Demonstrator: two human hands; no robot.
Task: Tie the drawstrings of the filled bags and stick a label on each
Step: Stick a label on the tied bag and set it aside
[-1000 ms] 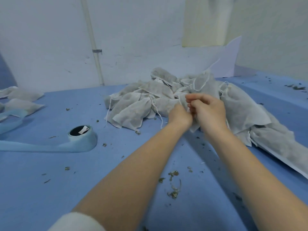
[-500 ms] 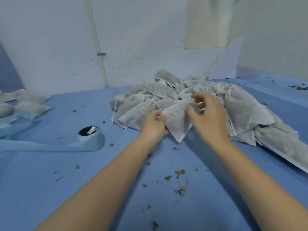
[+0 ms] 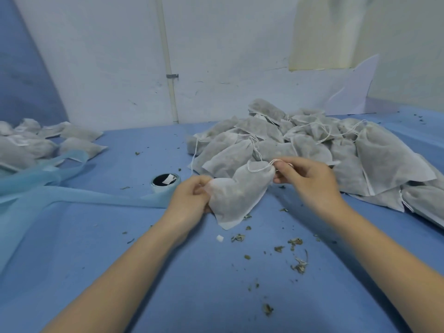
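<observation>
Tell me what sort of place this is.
Probably a small hand-packing workbench: a pile of filled drawstring bags lies on a blue-covered table, a label roll sits beside it, and dried herb crumbs are scattered about.

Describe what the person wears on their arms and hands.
Nothing shows: the left hand and right hand are bare, with no gloves, rings, watch or bands visible. Both forearms are uncovered to the frame edge, with no sleeve in view.

No readable text or labels
</observation>
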